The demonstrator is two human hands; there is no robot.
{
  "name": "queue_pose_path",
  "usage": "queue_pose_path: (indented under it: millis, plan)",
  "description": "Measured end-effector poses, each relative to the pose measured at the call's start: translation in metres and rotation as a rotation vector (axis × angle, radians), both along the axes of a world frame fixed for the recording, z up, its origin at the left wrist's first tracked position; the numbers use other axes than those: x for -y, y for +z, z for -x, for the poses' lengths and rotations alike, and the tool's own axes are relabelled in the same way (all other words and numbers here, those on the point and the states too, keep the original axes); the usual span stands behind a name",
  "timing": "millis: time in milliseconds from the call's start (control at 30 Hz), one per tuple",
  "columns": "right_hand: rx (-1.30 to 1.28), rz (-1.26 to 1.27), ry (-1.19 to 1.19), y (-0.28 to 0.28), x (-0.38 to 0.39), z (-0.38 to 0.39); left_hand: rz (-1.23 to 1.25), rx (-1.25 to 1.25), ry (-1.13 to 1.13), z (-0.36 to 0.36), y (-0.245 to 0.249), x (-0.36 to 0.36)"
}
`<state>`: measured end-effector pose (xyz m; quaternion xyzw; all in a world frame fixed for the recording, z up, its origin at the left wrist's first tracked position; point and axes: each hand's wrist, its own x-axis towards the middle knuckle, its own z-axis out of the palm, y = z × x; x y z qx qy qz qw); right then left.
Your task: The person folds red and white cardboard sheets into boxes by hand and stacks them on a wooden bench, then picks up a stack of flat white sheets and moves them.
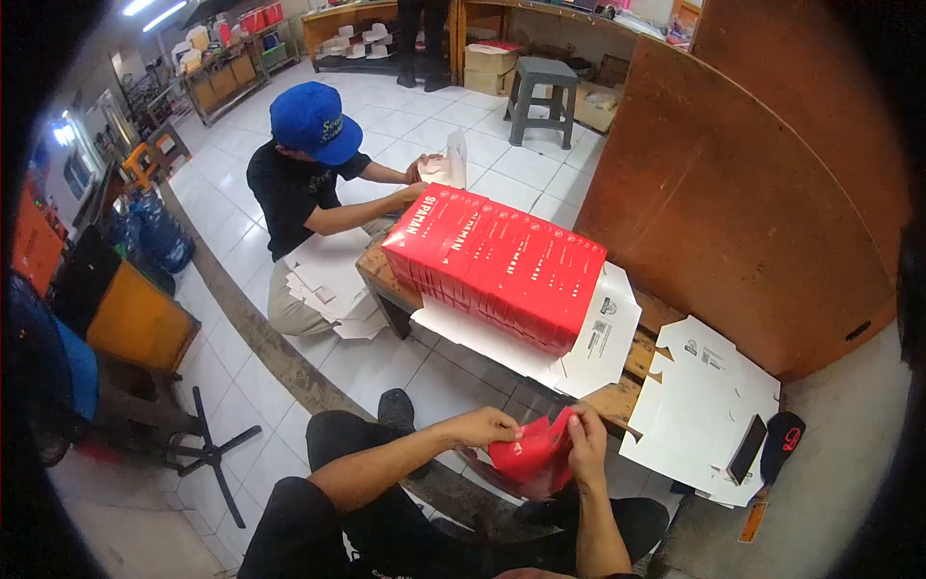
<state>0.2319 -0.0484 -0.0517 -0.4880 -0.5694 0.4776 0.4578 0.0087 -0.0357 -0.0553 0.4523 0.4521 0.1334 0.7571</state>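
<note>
Both your hands (488, 427) (586, 436) are clamped on the red box (531, 456), long axis roughly sideways, printed end toward your left.

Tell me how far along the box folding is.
Looks done: the red boxes stacked on the bench. In hand: a partly folded red carton, held by the left hand and right hand. Apparently left: flat white sheets on the bench and beside the co-worker.

Single head view: looked forward and steeply down from the wearer's lap (415, 540), close behind the red box stack (497, 265).
</note>
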Motion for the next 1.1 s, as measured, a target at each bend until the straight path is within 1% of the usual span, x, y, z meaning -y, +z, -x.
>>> queue_pose_path:
  millis: [33,133,167,233,267,333,367,433,467,500,533,600,667,700,733,767,800,833,933,967,1033,1100]
  plan:
    - [-0.018,0.016,0.056,0.003,0.003,0.001,0.01,0.034,-0.034,0.001,-0.006,-0.002]
    - [0.292,-0.193,0.277,0.014,0.003,0.009,-0.136,0.149,-0.057,0.001,-0.025,-0.002]
    - [0.357,-0.187,0.263,0.015,0.008,0.014,-0.139,0.127,-0.075,0.0,-0.029,0.0]
    - [0.46,-0.265,0.233,-0.003,0.01,0.01,-0.149,0.084,-0.114,-0.002,-0.029,0.001]
    - [0.512,-0.303,0.218,-0.009,0.01,0.009,-0.167,0.091,-0.096,-0.002,-0.03,0.001]
    - [0.515,-0.27,-0.04,-0.002,0.011,0.013,-0.204,0.107,-0.053,-0.004,-0.028,0.002]
    - [0.513,-0.253,-0.169,0.002,0.012,0.015,-0.219,0.058,-0.056,-0.004,-0.024,0.001]
    - [0.54,-0.309,-0.091,0.005,0.013,0.017,-0.25,-0.042,-0.058,-0.005,0.002,0.001]
    - [0.554,-0.34,-0.049,0.005,0.013,0.017,-0.276,-0.064,-0.077,-0.005,0.0,0.0]
    - [0.548,-0.282,0.055,0.001,0.013,0.015,-0.3,-0.087,-0.096,-0.004,-0.004,-0.001]
    - [0.554,-0.278,0.106,-0.001,0.013,0.014,-0.323,-0.111,-0.115,-0.002,-0.007,-0.002]
    - [0.564,-0.267,0.201,-0.002,0.012,0.012,-0.312,-0.031,-0.118,-0.003,-0.019,0.0]
    - [0.48,-0.204,0.238,-0.003,0.011,0.01,-0.307,0.032,-0.14,-0.002,-0.028,-0.002]
    - [0.439,-0.169,0.256,-0.004,0.01,0.008,-0.305,0.055,-0.156,-0.001,-0.023,-0.003]
    - [0.372,-0.145,0.2,-0.006,0.009,0.006,-0.3,0.078,-0.172,0.001,-0.018,-0.004]
    - [0.304,-0.119,0.143,-0.01,0.007,0.004,-0.252,0.071,-0.141,0.002,-0.012,-0.003]
    - [0.236,-0.094,0.086,-0.012,0.006,0.004,-0.205,0.064,-0.11,0.001,0.019,-0.002]
    - [0.24,-0.106,0.079,-0.007,0.006,0.006,-0.16,0.058,-0.081,0.001,0.035,-0.001]
    - [0.259,-0.126,0.243,-0.006,0.008,0.006,-0.314,0.109,-0.117,-0.001,-0.007,-0.002]
    - [0.274,-0.091,0.266,-0.005,0.008,0.006,-0.326,0.118,-0.124,0.0,-0.017,-0.003]
    - [0.299,-0.021,0.304,-0.001,0.01,0.008,-0.346,0.131,-0.147,0.001,-0.024,-0.004]
    - [0.253,0.098,0.259,0.01,0.01,0.009,-0.329,0.172,-0.09,-0.002,-0.027,-0.001]
